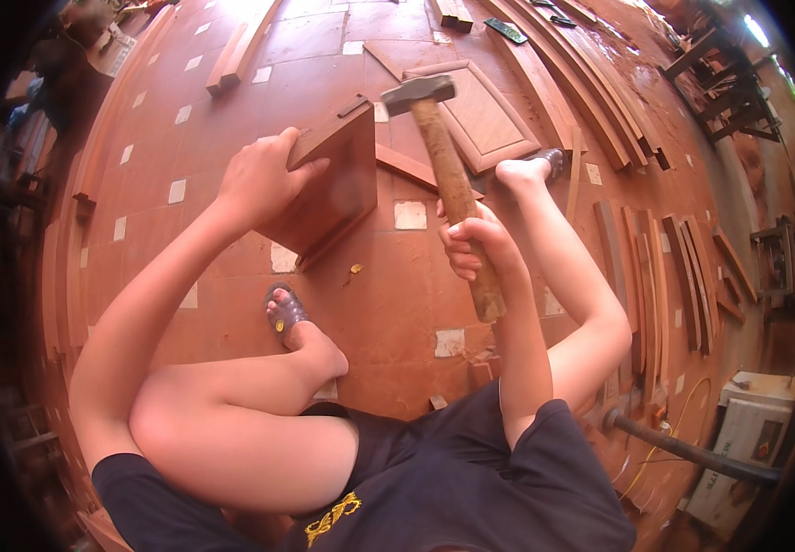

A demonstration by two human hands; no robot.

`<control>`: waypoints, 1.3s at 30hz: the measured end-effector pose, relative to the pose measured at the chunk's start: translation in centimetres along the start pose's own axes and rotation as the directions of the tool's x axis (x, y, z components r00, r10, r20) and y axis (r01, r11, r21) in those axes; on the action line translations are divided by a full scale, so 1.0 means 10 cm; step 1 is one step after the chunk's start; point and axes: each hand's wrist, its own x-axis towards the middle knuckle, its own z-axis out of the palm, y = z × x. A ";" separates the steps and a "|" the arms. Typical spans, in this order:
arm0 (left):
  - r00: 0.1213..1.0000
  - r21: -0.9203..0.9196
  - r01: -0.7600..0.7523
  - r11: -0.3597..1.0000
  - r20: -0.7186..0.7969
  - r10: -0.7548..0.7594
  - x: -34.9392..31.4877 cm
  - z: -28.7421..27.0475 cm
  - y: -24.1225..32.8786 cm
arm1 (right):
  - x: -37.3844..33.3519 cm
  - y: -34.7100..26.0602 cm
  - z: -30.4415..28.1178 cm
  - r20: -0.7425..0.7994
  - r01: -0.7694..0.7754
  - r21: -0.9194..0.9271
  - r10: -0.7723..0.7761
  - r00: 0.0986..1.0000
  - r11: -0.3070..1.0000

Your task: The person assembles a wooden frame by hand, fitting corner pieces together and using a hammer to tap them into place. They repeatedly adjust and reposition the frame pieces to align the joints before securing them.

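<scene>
My right hand [477, 244] is wrapped round the wooden handle of a hammer [443, 156], raised in front of me with its dark metal head at the top. A reddish-brown wooden panel [337, 189] stands on edge on the floor ahead and a little to the left. My left hand [264, 179] grips the panel's upper left edge, thumb across the near face and the other fingers partly hidden. A small strip of wood [353, 106] sits at the panel's top corner, close to but apart from the hammer head.
A framed panel [475, 115] lies beyond the hammer, near my right foot. Long timber boards [590, 83] stretch along the far right, with shorter strips [646, 285] nearer. Planks [243, 46] lie at the far left. A white box [737, 451] and a dark pipe [692, 451] are at right.
</scene>
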 end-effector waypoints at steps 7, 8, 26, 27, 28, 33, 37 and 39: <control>0.956 -0.095 0.276 0.956 0.133 -0.263 0.25 -0.13 -0.15 | -0.13 0.14 -0.12 -0.167 0.131 0.004 -0.129 0.978 0.991; 0.942 -0.127 0.322 0.938 0.139 -0.304 0.26 -0.14 -0.26 | -0.14 0.18 -0.13 -0.164 0.128 -0.013 -0.128 0.978 0.992; 0.729 -0.710 0.629 0.317 0.396 -0.559 0.56 0.02 -0.30 | 0.13 0.82 0.12 -0.241 0.225 -0.190 -0.268 0.933 0.956; 0.739 -0.716 0.619 0.321 0.394 -0.546 0.57 0.00 -0.30 | 0.17 0.84 0.15 -0.238 0.243 -0.140 -0.271 0.933 0.960; 0.750 -0.723 0.609 0.325 0.393 -0.532 0.59 -0.02 -0.29 | 0.19 0.84 0.16 -0.236 0.261 -0.090 -0.275 0.932 0.961; 0.752 -0.752 0.551 0.361 0.259 -0.606 0.68 0.05 -0.24 | 0.19 0.82 0.04 -0.235 0.263 -0.124 -0.286 0.929 0.957; 0.798 -0.769 0.466 0.438 0.152 -0.583 0.68 0.08 -0.16 | 0.19 0.75 0.06 -0.256 0.293 -0.146 -0.322 0.912 0.945; 0.840 -0.782 0.408 0.471 0.119 -0.530 0.66 0.08 -0.09 | 0.19 0.72 0.08 -0.267 0.318 -0.166 -0.353 0.897 0.934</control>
